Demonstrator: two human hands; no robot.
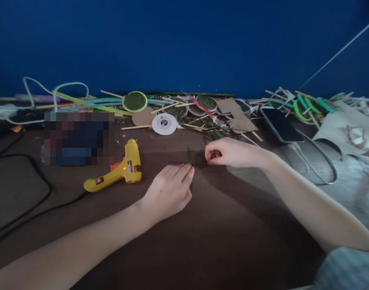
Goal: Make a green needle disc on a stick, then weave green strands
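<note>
Right hand (229, 152) pinches the green strip (199, 164) at its 3 o'clock end, fingers closed on it. Strip runs 9-to-3. Left hand (169, 189) presses its 9 o'clock end, fingers flat.

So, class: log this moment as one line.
left hand: flat on crossed green strips | right hand: pinching a strip end | glue gun: lying near left hand, lamp lit

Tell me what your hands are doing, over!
Left hand pressing down on green strips. Right hand pinching one end. Glue gun beside, light on, nothing blocking.
</note>
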